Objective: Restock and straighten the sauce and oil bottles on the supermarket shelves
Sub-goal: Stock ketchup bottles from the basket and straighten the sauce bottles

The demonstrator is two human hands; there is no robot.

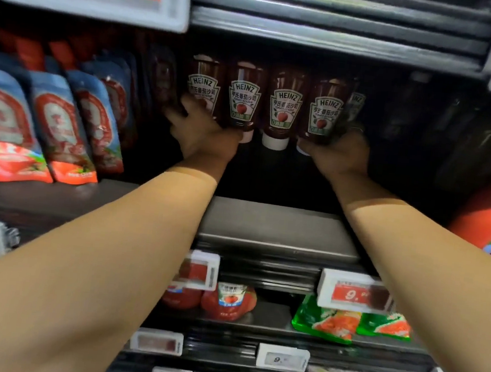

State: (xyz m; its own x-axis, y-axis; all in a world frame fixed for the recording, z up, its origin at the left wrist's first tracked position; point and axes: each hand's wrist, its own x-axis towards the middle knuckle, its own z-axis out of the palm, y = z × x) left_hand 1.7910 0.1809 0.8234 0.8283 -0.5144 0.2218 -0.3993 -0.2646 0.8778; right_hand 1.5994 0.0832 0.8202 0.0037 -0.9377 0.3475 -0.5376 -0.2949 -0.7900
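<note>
Shelf entry, as I read it from the head view.

Left hand: arm stretched forward and up into the shelf, fingers spread and curled round the base of the leftmost Heinz ketchup bottle, grasping it.

Right hand: arm likewise extended, palm cupped under and around the rightmost ketchup bottle, gripping its lower end near the white cap.

Between the hands: two more Heinz bottles, standing cap-down, side by side, labels forward.

Left of the left hand: blue-and-red sauce pouches, leaning in a row.

Below both forearms: shelf edge and price tags.
</note>
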